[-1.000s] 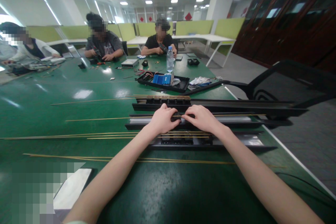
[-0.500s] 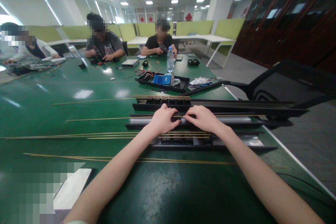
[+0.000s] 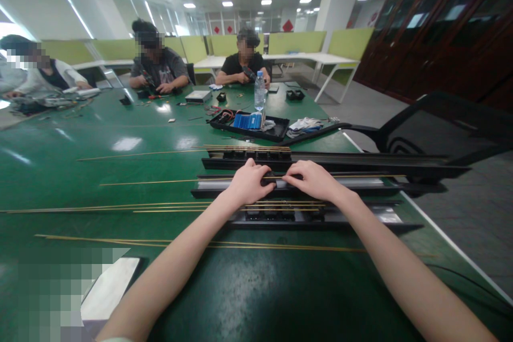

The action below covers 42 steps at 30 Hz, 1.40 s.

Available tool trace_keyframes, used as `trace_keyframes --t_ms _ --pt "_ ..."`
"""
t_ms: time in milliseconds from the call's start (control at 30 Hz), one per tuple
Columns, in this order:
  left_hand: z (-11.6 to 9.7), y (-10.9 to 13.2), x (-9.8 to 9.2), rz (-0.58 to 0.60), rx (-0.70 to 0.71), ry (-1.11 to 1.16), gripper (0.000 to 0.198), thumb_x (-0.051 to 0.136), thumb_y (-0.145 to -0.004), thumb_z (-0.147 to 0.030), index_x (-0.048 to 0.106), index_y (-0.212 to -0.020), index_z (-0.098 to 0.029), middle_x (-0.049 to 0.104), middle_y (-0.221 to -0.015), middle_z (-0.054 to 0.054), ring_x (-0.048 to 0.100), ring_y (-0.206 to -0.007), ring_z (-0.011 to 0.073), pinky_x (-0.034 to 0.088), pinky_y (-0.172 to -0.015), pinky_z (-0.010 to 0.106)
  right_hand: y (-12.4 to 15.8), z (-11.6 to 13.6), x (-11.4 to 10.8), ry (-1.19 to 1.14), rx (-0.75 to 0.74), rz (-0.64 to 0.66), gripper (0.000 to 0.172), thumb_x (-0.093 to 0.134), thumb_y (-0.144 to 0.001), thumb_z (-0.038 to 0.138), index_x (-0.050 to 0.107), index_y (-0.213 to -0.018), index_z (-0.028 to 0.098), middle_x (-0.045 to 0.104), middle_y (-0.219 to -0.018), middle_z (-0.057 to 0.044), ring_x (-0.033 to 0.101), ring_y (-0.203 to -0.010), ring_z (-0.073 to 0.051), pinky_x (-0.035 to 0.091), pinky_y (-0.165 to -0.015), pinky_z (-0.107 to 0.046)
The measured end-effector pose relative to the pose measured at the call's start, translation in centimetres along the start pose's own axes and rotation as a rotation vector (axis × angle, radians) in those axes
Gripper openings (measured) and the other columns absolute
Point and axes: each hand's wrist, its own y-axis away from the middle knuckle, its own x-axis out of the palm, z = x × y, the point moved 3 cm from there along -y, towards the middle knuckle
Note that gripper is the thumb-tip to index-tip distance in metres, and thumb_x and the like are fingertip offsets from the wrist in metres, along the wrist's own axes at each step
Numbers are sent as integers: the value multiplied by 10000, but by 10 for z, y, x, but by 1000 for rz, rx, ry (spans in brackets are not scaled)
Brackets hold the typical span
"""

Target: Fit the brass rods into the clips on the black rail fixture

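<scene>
My left hand [image 3: 247, 183] is closed, thumb and fingers round a small black block [image 3: 269, 177] over the middle black channel [image 3: 216, 192]. A thin brass-coloured rod [image 3: 148, 183] runs lengthwise along this channel, passing by both hands and sticking out far to the left. Just right of the block, my right hand [image 3: 310, 179] pinches the rod between thumb and fingertips. How the rod meets the block is hidden by my fingers.
Similar channels with black blocks and rods lie behind [image 3: 340, 163] and in front [image 3: 360, 219]. Loose rods [image 3: 256, 246] lie nearer me. Farther back are a black tray [image 3: 276, 131], a water bottle [image 3: 259, 92] and gloves [image 3: 305, 126]. Several people sit across the green table [image 3: 80, 192].
My right hand's fingertips have shifted slightly right, away from the black block. My left hand keeps its place.
</scene>
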Motion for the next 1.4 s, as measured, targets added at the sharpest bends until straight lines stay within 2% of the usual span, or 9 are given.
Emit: trace_keyframes --t_ms 667,1400 --pt "-2 0 -2 12 -14 10 415 582 -871 -486 656 -1174 -211 727 -977 72 516 -1015 281 500 -856 383 3 -5 -2 -24 20 21 293 532 -961 395 747 -865 220 745 -896 -56 657 -843 -215 476 -767 -310" --pt "1 0 2 -26 23 -12 438 570 -877 -506 659 -1173 -195 731 -949 67 521 -989 285 495 -814 377 5 -11 -3 -91 10 41 286 533 -957 386 748 -877 216 741 -912 -60 658 -860 -220 485 -809 -318"
